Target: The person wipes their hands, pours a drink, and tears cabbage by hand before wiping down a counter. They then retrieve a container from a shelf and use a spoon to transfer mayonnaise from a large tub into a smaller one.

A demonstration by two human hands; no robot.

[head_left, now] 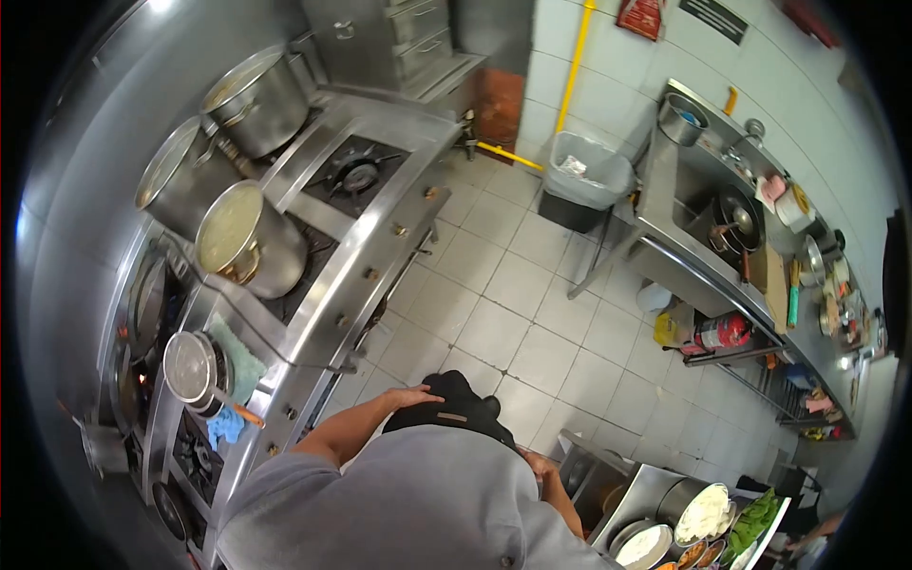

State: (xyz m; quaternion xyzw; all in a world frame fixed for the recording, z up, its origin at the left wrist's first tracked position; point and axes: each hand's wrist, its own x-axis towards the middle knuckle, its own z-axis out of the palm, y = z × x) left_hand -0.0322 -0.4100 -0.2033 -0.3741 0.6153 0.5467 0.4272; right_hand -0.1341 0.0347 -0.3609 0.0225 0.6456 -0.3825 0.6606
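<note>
My left hand rests on the dark cloth at my waist, its fingers stretched out and nothing visible in them. On the other side, my right hand is at my hip, against the edge of the same dark cloth. Its fingers are mostly hidden, so whether it grips anything does not show. Closest to my right arm is a steel counter with a pot of white food, a bowl of white food and green leaves.
To the left runs a steel stove with large pots and a strainer with a wooden handle. A lined bin stands ahead on the tiled floor. At right are a sink counter and a fire extinguisher.
</note>
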